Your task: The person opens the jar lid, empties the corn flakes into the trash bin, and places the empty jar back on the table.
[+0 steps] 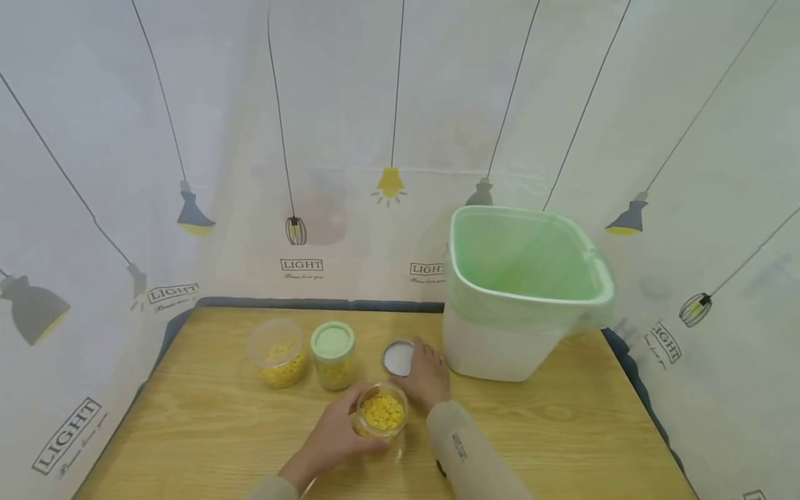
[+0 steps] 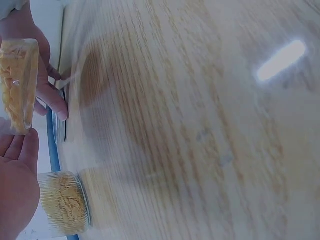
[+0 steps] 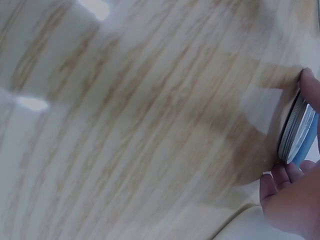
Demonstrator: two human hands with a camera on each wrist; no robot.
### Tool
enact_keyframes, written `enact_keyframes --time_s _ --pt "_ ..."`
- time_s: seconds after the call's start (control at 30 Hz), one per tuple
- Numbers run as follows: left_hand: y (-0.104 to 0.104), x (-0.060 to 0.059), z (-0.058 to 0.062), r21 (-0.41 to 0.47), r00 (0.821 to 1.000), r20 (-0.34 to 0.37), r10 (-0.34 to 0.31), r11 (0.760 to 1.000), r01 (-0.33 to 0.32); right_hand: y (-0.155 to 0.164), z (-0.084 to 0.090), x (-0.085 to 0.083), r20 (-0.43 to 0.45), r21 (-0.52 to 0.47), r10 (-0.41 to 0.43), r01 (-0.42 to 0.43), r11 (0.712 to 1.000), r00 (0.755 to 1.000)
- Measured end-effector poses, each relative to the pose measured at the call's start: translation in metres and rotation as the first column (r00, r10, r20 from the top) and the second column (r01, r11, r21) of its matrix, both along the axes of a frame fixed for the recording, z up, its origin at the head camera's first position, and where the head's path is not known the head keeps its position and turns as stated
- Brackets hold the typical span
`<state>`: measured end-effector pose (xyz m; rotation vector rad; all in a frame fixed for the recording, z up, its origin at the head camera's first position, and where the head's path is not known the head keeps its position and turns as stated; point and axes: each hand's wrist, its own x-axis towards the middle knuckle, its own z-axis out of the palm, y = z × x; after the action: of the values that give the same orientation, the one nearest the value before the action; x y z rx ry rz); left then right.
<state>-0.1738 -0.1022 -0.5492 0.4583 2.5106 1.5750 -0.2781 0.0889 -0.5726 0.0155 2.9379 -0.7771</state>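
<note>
My left hand (image 1: 334,429) grips an uncovered clear jar (image 2: 34,55) of small yellow pieces (image 1: 383,411), thumb and fingers round its sides. In the left wrist view the jar stands off the tabletop. Beyond it, my right hand (image 1: 428,375) holds a round silver-rimmed lid (image 1: 397,358) by its edge. The right wrist view shows thumb and fingers on opposite sides of the lid, which lies on or just over the table. Left of the lid stands a jar with a pale green lid (image 1: 332,340), yellow pieces inside.
A clear round tub (image 1: 275,337), partly filled with yellow pieces, stands at the back left. At the back right is a tall white bin (image 1: 487,347) lined with a green bag (image 1: 531,295). Patterned sheets (image 1: 350,125) hang round the wooden table (image 1: 206,417).
</note>
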Motion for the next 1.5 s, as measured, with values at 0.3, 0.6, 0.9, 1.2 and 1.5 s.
enact_keyframes --time_s 0.3,0.6,0.9,1.2,1.5 --pt "0.002 0.000 0.004 0.004 1.000 -0.007 0.015 1.000 -0.015 0.005 0.003 0.001 -0.031 -0.036 0.042 -0.043 0.998 0.999" --pt "0.005 0.000 0.004 0.011 0.999 0.004 0.033 0.999 -0.033 0.015 0.034 0.015 -0.190 -0.112 0.104 -0.127 0.986 0.976" --pt "0.006 -0.005 0.007 0.006 0.999 -0.017 0.047 0.999 -0.047 0.038 0.082 0.046 -0.283 -0.150 0.161 -0.209 0.966 0.946" --pt "0.018 -0.005 0.021 0.004 0.994 -0.012 0.106 0.994 -0.106 0.071 0.137 0.076 -0.364 -0.124 0.179 -0.238 0.963 0.914" --pt "0.030 -0.004 0.033 -0.007 0.987 -0.077 0.142 0.990 -0.143 0.108 0.200 0.078 -0.742 -0.124 0.134 -0.331 0.936 0.657"
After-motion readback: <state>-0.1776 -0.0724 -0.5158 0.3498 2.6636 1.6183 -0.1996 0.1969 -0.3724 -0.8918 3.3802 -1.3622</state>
